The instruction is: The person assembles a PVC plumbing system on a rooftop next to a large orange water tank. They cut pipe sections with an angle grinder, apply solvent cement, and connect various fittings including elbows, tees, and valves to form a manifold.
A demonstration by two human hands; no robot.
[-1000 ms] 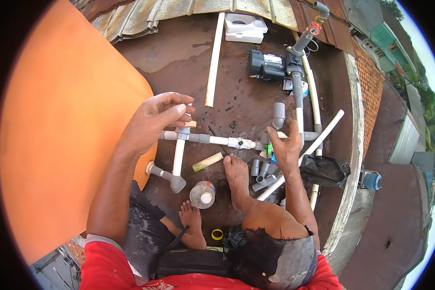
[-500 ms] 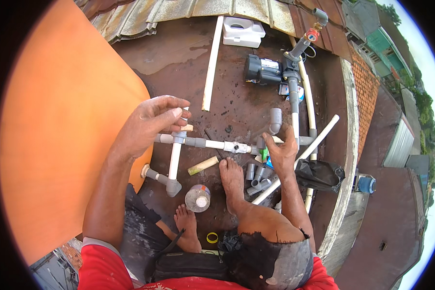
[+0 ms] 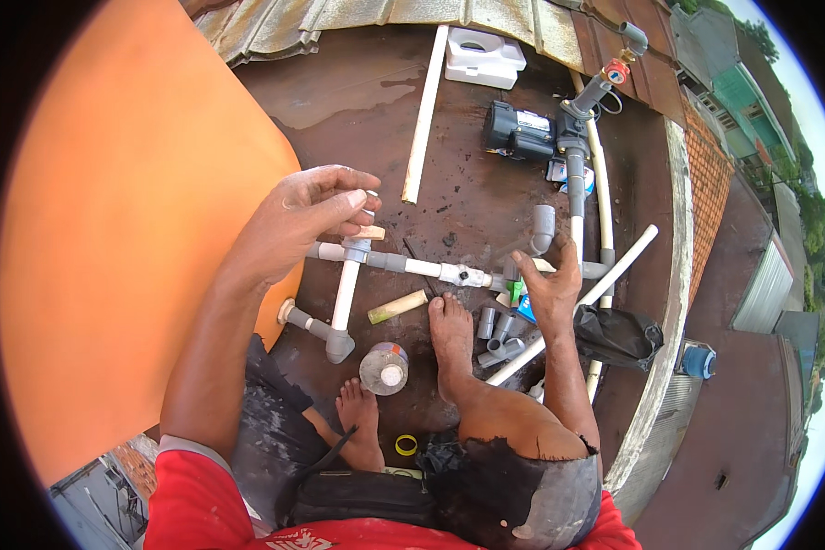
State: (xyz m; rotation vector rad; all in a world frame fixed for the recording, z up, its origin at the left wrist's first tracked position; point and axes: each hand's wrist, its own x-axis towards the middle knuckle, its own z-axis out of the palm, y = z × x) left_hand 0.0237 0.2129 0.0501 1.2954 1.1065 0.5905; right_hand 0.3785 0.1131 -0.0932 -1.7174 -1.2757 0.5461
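Hovering with thumb and fingers parted, the right hand is near the grey elbow; the left hand curls near the grey tee, though whether it grips anything I cannot tell. A sideways knock could tilt either fitting askew.

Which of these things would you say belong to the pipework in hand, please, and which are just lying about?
Likely part of the job: white inline valve, grey elbow by the right hand, loose grey fittings, electric water pump.

Apparently just lying about: black plastic bag, white moulded packaging, yellow ring.
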